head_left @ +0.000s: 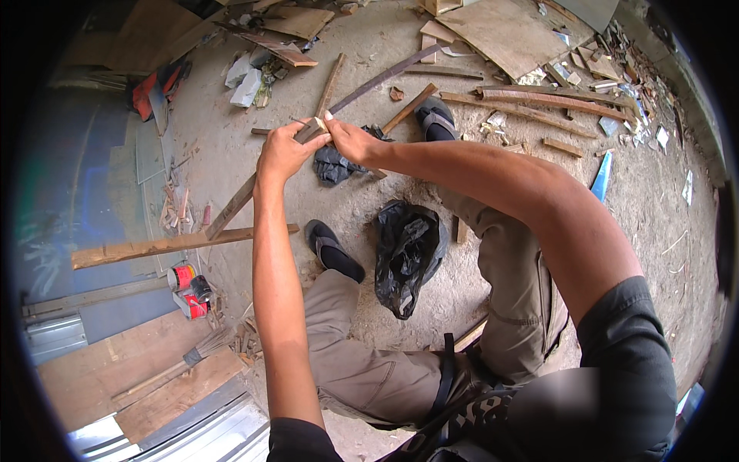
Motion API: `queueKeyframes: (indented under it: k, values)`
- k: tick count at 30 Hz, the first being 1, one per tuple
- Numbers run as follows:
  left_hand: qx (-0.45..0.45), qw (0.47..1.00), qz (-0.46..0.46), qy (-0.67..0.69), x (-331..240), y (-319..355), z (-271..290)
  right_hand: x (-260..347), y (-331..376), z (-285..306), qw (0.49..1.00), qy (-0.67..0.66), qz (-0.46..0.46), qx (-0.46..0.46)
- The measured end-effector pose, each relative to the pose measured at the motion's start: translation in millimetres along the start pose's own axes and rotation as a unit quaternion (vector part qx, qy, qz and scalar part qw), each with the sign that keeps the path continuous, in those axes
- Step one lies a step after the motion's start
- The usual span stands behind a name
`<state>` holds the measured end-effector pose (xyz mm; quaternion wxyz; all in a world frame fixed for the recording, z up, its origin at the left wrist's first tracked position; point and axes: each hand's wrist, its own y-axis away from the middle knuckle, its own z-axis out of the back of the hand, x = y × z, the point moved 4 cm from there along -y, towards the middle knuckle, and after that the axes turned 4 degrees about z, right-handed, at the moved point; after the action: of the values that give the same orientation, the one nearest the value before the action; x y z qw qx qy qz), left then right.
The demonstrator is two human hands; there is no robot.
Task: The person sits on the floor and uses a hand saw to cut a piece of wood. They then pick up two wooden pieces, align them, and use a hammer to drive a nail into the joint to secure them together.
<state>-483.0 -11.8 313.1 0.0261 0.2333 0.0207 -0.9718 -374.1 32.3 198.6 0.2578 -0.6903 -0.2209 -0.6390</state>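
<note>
My left hand (282, 152) is wrapped around the upper end of a wooden batten (233, 206), held up off the floor in front of me. At the same end, my right hand (351, 143) pinches the batten near its pale cut tip, the thumb pressed beside it. The batten slants down to the left, where its lower end meets a longer wooden strip (154, 248); whether the two are fastened I cannot tell. Below the hands lies a crumpled dark plastic bag (336, 167). A larger black plastic bag (408, 250) rests between my feet.
Loose wood strips (385, 77) lie ahead, with a plywood sheet (504, 35) and more scrap at the far right. A handsaw with a blue blade (603, 177) is on the right. Red paint cans (192, 304) and a stick brush (192, 356) are at left.
</note>
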Motion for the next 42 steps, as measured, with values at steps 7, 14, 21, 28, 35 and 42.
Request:
queueKeyframes:
  k: [7,14,21,28,35,42]
  values:
    - [0.021,0.999,0.033,-0.001,6,4,1,6,3,-6,0.996,-0.044,0.067,0.046]
    - [0.02,1.0,0.013,0.006,-1,5,2,13,2,-6,0.985,-0.083,0.128,0.085]
    - [0.023,1.0,-0.011,0.009,-4,4,5,8,-5,-5,0.98,-0.069,0.156,0.1]
    - [0.033,0.999,-0.011,0.013,-9,8,6,0,-3,-6,0.988,-0.064,0.094,0.103]
    - [0.032,0.999,-0.004,0.012,-12,6,5,19,4,-3,0.982,-0.093,0.121,0.111]
    - [0.008,0.999,0.012,-0.037,7,9,7,-5,-9,41,0.989,0.147,-0.031,0.001]
